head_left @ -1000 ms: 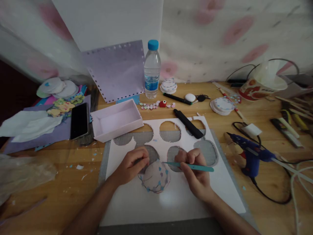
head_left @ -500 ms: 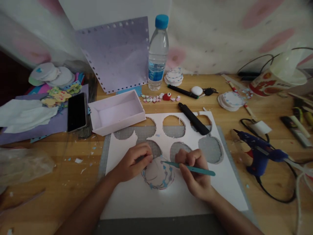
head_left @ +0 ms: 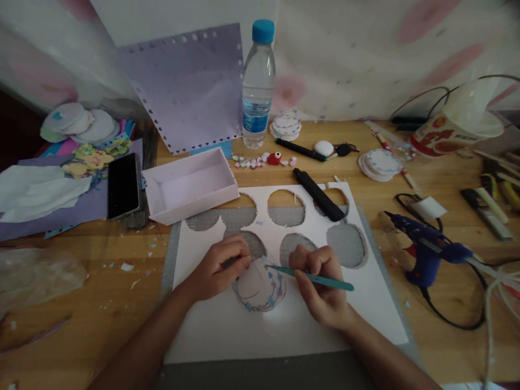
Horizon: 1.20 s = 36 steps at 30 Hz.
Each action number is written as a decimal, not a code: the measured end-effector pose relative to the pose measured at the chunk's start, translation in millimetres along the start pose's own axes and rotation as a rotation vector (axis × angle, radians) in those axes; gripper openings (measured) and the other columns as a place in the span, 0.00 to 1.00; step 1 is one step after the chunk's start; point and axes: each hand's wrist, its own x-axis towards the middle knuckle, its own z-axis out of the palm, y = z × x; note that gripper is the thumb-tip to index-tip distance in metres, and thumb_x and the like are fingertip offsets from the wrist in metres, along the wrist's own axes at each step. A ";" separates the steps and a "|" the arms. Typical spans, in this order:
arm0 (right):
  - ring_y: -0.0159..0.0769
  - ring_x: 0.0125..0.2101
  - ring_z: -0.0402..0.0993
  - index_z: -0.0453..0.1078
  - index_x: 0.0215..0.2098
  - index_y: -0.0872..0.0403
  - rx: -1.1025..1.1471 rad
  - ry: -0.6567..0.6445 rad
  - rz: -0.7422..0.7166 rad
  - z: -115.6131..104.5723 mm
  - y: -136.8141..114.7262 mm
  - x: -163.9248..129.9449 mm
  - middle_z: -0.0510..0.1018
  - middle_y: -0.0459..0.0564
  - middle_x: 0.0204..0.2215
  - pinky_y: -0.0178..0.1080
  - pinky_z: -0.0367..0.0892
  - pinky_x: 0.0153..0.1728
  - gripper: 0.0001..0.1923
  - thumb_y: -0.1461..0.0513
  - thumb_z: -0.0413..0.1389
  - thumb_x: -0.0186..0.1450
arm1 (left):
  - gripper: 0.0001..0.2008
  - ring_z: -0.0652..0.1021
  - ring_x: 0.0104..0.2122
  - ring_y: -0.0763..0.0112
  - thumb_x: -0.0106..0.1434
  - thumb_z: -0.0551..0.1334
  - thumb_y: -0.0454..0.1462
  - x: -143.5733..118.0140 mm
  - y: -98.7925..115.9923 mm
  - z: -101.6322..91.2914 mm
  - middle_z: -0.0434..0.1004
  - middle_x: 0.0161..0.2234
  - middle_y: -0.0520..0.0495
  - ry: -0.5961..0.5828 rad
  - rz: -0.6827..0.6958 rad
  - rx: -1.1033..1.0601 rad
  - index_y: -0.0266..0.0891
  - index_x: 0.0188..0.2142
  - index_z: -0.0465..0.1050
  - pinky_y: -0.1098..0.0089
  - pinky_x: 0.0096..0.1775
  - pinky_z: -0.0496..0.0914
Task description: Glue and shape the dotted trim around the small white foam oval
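A round white paper disc (head_left: 260, 284) lies on the white sheet, its rim trimmed with a thin strand of small blue pieces. At the disc's upper left edge, the thumb and forefinger of my left hand (head_left: 223, 268) are pinched together; whatever sits between them is too small to make out. My right hand (head_left: 323, 281) grips teal tweezers (head_left: 329, 281), whose tips touch the strand on the disc's upper right. Beneath both hands is the white sheet (head_left: 219, 336) with several round holes cut from it, resting on a grey cutting mat (head_left: 227, 374).
Ahead stand an open pink box (head_left: 190, 187), a water bottle (head_left: 258, 86) and a black pen-shaped tool (head_left: 319, 195). A blue glue gun (head_left: 426, 249) with its cord lies to the right. On the left are a phone (head_left: 124, 187) and paper cutouts (head_left: 93, 160).
The whole view has shifted slightly, so things appear a little further left. Both hands keep nearly the same pose at the disc, with the tweezers still at its upper right.
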 end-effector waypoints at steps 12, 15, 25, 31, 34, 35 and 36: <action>0.33 0.25 0.56 0.50 0.35 0.48 -0.010 0.002 -0.005 0.1 -0.7 1.3 0.57 0.42 0.25 0.37 0.56 0.26 0.09 0.65 0.48 0.69 | 0.14 0.70 0.30 0.70 0.68 0.54 0.37 -0.1 -0.5 -0.7 0.67 0.28 0.48 -0.003 0.002 0.000 0.37 0.26 0.65 0.71 0.33 0.64; 0.33 0.25 0.56 0.50 0.35 0.48 -0.039 0.006 -0.013 0.5 -1.1 2.3 0.57 0.41 0.25 0.37 0.56 0.25 0.09 0.65 0.48 0.69 | 0.14 0.70 0.30 0.70 0.68 0.54 0.38 0.0 0.9 -1.0 0.67 0.28 0.48 -0.010 -0.003 -0.003 0.37 0.26 0.65 0.71 0.33 0.64; 0.33 0.25 0.56 0.51 0.35 0.48 -0.018 -0.010 -0.023 1.0 -1.6 3.4 0.57 0.42 0.25 0.37 0.56 0.26 0.08 0.65 0.47 0.69 | 0.13 0.69 0.30 0.72 0.68 0.55 0.35 1.7 1.9 -0.3 0.66 0.28 0.49 -0.010 0.029 -0.019 0.37 0.26 0.65 0.72 0.34 0.64; 0.33 0.26 0.55 0.52 0.35 0.48 0.053 0.030 0.003 1.5 -0.8 3.9 0.57 0.41 0.25 0.37 0.55 0.27 0.08 0.64 0.49 0.69 | 0.13 0.69 0.30 0.72 0.68 0.55 0.35 0.3 0.6 -0.9 0.66 0.28 0.50 -0.016 0.022 -0.008 0.37 0.26 0.65 0.72 0.34 0.64; 0.33 0.25 0.55 0.52 0.34 0.48 0.106 0.083 0.015 1.4 -1.1 6.2 0.57 0.41 0.24 0.36 0.55 0.26 0.09 0.63 0.50 0.68 | 0.13 0.70 0.30 0.72 0.68 0.55 0.36 -0.4 -0.3 -1.0 0.67 0.29 0.49 -0.013 0.019 -0.004 0.37 0.26 0.66 0.72 0.33 0.64; 0.33 0.25 0.55 0.52 0.34 0.48 0.115 0.093 0.021 1.2 -1.5 7.3 0.57 0.41 0.24 0.36 0.55 0.26 0.09 0.63 0.51 0.68 | 0.13 0.70 0.30 0.71 0.68 0.54 0.36 -0.5 -0.7 -1.1 0.67 0.29 0.49 -0.014 0.021 -0.004 0.37 0.26 0.66 0.72 0.33 0.64; 0.33 0.25 0.54 0.52 0.34 0.48 0.124 0.095 0.031 0.9 -2.1 8.3 0.57 0.41 0.24 0.36 0.55 0.26 0.10 0.63 0.51 0.68 | 0.13 0.70 0.30 0.71 0.68 0.54 0.36 -0.7 -1.1 -1.2 0.67 0.29 0.48 -0.015 0.021 -0.004 0.37 0.26 0.66 0.72 0.33 0.64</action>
